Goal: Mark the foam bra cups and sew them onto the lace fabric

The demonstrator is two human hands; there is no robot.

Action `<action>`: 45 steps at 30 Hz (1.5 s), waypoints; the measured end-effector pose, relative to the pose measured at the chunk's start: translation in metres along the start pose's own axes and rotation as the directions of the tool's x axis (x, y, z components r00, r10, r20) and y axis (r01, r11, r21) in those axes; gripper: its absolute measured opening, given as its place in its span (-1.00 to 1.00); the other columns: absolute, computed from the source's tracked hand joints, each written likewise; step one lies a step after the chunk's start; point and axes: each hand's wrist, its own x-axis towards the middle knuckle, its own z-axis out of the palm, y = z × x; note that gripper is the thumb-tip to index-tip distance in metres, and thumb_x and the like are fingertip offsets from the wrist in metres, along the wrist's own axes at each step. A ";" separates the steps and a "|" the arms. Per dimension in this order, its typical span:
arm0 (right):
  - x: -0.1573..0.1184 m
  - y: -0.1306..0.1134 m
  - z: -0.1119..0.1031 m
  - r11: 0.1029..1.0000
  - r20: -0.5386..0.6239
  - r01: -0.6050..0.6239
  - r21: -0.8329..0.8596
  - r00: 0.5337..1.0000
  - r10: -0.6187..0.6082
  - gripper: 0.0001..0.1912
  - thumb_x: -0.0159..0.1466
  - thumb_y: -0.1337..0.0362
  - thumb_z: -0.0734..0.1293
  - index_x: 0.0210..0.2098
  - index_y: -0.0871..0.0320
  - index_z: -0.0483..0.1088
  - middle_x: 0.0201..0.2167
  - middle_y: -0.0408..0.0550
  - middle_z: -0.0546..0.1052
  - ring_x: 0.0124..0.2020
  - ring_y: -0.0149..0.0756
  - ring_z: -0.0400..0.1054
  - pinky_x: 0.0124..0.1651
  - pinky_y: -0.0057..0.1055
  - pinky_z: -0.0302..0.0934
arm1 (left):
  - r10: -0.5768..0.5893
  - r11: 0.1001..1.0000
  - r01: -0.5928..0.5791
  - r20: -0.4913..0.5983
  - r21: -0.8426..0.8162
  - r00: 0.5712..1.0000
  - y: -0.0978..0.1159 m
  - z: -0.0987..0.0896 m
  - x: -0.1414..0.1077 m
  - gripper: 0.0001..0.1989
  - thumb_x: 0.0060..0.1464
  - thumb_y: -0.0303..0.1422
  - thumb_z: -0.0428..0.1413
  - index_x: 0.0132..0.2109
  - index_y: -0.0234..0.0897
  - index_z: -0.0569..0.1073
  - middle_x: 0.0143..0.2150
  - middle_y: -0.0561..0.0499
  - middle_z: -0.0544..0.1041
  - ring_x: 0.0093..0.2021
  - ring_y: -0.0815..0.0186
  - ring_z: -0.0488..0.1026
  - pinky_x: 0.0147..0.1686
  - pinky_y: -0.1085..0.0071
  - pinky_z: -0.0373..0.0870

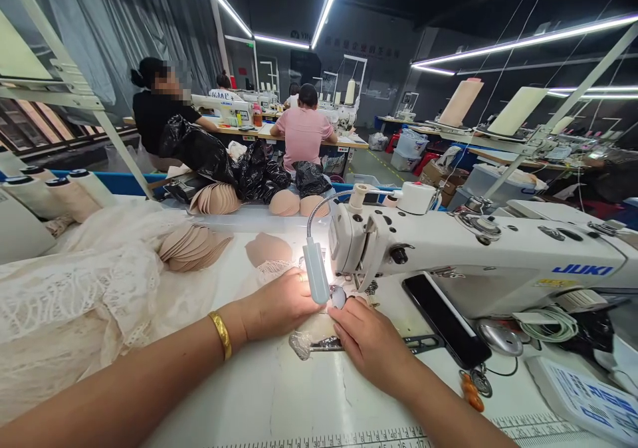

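Note:
My left hand [279,304], with a gold bracelet at the wrist, is closed at the edge of a pale lace piece [274,270] just in front of the needle area. Its fingertips are partly hidden by a small work lamp [316,275]. My right hand [371,341] is closed, fingers bent together beside the lamp head; what they hold is hidden. Both hands rest by the head of a white sewing machine [478,255]. Behind the lace lies a beige cup-shaped piece [269,248]. A stack of beige cut pieces [194,247] lies further left.
White lace fabric [74,302] spreads over the left side. A black phone [446,322], a white box [583,395] and an orange charm [471,393] lie right. Thread cones [90,185] stand left. Moulded cups [284,203] and black bags [259,172] are behind; people sit beyond.

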 end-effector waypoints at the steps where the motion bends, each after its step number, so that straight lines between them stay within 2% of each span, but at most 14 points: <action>1: 0.000 0.000 0.000 1.000 -0.002 -0.004 0.000 1.000 0.004 -0.70 0.45 0.45 0.17 0.05 0.14 0.45 -0.28 0.01 0.48 -0.25 -0.09 0.40 -0.24 -0.23 0.30 | 0.006 1.000 -0.006 0.017 0.011 1.000 -0.002 0.000 0.000 -0.81 0.29 -0.52 0.06 -0.15 -0.16 0.53 -0.23 -0.06 0.61 -0.14 0.16 0.51 -0.03 0.19 0.38; 12: 0.002 0.003 0.001 0.997 0.017 -0.037 0.062 0.999 0.036 -0.70 0.48 0.36 0.13 -0.01 0.15 0.48 -0.29 0.03 0.46 -0.26 -0.08 0.36 -0.24 -0.21 0.25 | -0.100 0.986 0.087 0.092 0.140 0.991 0.000 -0.003 0.006 -0.83 0.32 -0.49 0.03 -0.26 -0.23 0.44 -0.22 -0.04 0.57 -0.17 0.15 0.46 -0.08 0.19 0.27; 18: 0.002 -0.013 -0.012 0.951 0.027 -0.156 0.266 0.988 0.155 -0.76 0.47 0.25 0.15 -0.22 0.07 0.43 -0.33 -0.03 0.46 -0.28 -0.13 0.34 -0.21 -0.23 0.22 | -0.235 0.966 0.230 0.028 0.116 0.972 -0.002 0.001 0.000 -0.78 0.05 -0.68 0.02 -0.35 -0.26 0.37 -0.37 -0.05 0.51 -0.35 0.18 0.44 -0.29 0.28 0.29; 20: 0.003 -0.025 -0.014 0.852 0.090 -0.269 0.449 0.962 0.256 -0.81 0.50 0.16 0.17 -0.10 0.05 0.37 -0.29 -0.06 0.51 -0.29 -0.19 0.38 -0.24 -0.30 0.26 | -0.266 0.960 0.266 -0.006 0.084 0.964 0.015 -0.004 -0.013 -0.76 0.10 -0.68 -0.02 -0.27 -0.27 0.42 -0.35 -0.05 0.54 -0.35 0.19 0.46 -0.28 0.29 0.34; 23: 0.006 -0.049 -0.013 0.418 0.250 -0.435 0.798 0.869 0.427 -0.63 0.41 0.01 0.34 0.07 0.04 0.25 -0.35 -0.18 0.51 -0.37 -0.29 0.37 -0.28 -0.39 0.27 | -0.290 0.954 0.287 -0.028 -0.081 0.957 0.070 -0.008 -0.041 -0.73 0.26 -0.52 0.03 0.05 -0.21 0.48 -0.03 -0.09 0.62 -0.04 0.12 0.53 0.03 0.18 0.41; 25: 0.007 -0.068 -0.007 0.202 0.258 -0.401 0.894 0.827 0.500 -0.51 0.29 0.00 0.47 0.06 0.04 0.26 -0.47 -0.29 0.41 -0.45 -0.34 0.30 -0.32 -0.44 0.22 | -0.507 0.670 0.469 0.107 -0.575 0.855 0.114 -0.003 -0.058 -0.65 0.21 -0.26 0.26 0.13 -0.15 0.50 0.10 -0.12 0.58 0.13 0.05 0.48 0.17 0.13 0.37; 26: 0.006 -0.078 -0.004 0.154 0.230 -0.360 0.920 0.815 0.531 -0.46 0.24 0.01 0.51 0.06 0.04 0.28 -0.50 -0.33 0.36 -0.47 -0.36 0.28 -0.35 -0.46 0.19 | -0.553 0.347 0.544 0.302 -0.763 0.777 0.133 0.002 -0.064 -0.64 0.22 -0.14 0.27 0.09 -0.17 0.53 0.04 -0.12 0.60 0.05 0.08 0.53 0.07 0.18 0.43; 28: -0.004 -0.099 0.006 0.107 0.160 -0.270 0.957 0.797 0.582 -0.40 0.21 0.00 0.55 0.12 0.01 0.30 -0.49 -0.32 0.35 -0.48 -0.36 0.28 -0.38 -0.46 0.19 | -0.623 -0.248 0.389 0.453 -0.887 0.638 0.159 0.012 -0.070 -0.47 0.14 0.05 0.30 0.06 -0.25 0.54 0.01 -0.19 0.62 0.03 0.05 0.57 0.05 0.16 0.47; 29: -0.012 -0.110 0.011 0.106 0.126 -0.235 0.966 0.788 0.603 -0.37 0.21 -0.01 0.55 0.16 -0.01 0.31 -0.47 -0.30 0.36 -0.47 -0.34 0.29 -0.37 -0.45 0.21 | -0.692 -0.372 0.227 0.432 -0.900 0.579 0.164 0.015 -0.069 -0.48 0.13 0.05 0.32 0.00 -0.29 0.56 0.03 -0.22 0.62 0.07 0.03 0.56 0.10 0.16 0.44; 32: -0.043 -0.138 0.024 0.160 0.040 -0.189 0.969 0.756 0.653 -0.36 0.24 -0.06 0.53 0.20 0.00 0.35 -0.42 -0.22 0.44 -0.42 -0.29 0.36 -0.31 -0.38 0.31 | -0.879 -0.335 -0.099 0.273 -0.937 0.390 0.164 0.013 -0.063 -0.58 0.03 -0.11 0.43 -0.10 -0.32 0.61 0.02 -0.22 0.64 0.12 0.01 0.52 0.14 0.21 0.42; 34: -0.062 -0.150 0.027 0.201 0.018 -0.195 0.960 0.757 0.653 -0.42 0.27 -0.09 0.50 0.17 0.00 0.41 -0.34 -0.14 0.53 -0.31 -0.20 0.45 -0.18 -0.31 0.38 | -0.897 -0.318 -0.114 0.260 -0.941 0.357 0.161 0.006 -0.060 -0.59 -0.05 -0.17 0.48 -0.12 -0.33 0.64 -0.03 -0.19 0.66 0.08 0.01 0.54 0.07 0.26 0.46; 38: -0.075 -0.151 0.020 0.261 0.047 -0.246 0.933 0.807 0.589 -0.50 0.33 -0.13 0.45 0.14 -0.02 0.53 0.17 0.01 0.55 0.25 0.02 0.36 0.33 -0.11 0.21 | -0.821 -0.370 -0.023 0.315 -0.929 0.475 0.172 0.000 -0.059 -0.55 -0.04 -0.12 0.47 -0.09 -0.33 0.67 -0.10 -0.19 0.68 -0.04 0.04 0.59 -0.07 0.31 0.50; 41: -0.067 -0.139 0.015 0.159 0.108 -0.270 0.950 0.758 0.644 -0.43 0.31 -0.16 0.46 0.18 0.00 0.53 0.27 0.03 0.49 0.33 0.09 0.28 0.41 -0.01 0.11 | -0.766 -0.355 0.021 0.304 -0.935 0.566 0.183 -0.001 -0.061 -0.53 -0.01 -0.13 0.46 -0.02 -0.32 0.68 -0.07 -0.22 0.69 -0.03 0.02 0.59 -0.03 0.28 0.50; 45: -0.056 -0.132 0.014 0.002 0.120 -0.180 0.984 0.664 0.738 -0.42 0.21 -0.11 0.56 0.13 0.01 0.54 0.16 0.03 0.58 0.17 0.05 0.43 0.24 -0.08 0.32 | -0.796 -0.322 0.054 0.301 -0.945 0.525 0.184 -0.005 -0.061 -0.53 0.01 -0.14 0.45 0.02 -0.29 0.69 0.00 -0.21 0.68 0.04 -0.04 0.58 -0.01 0.23 0.51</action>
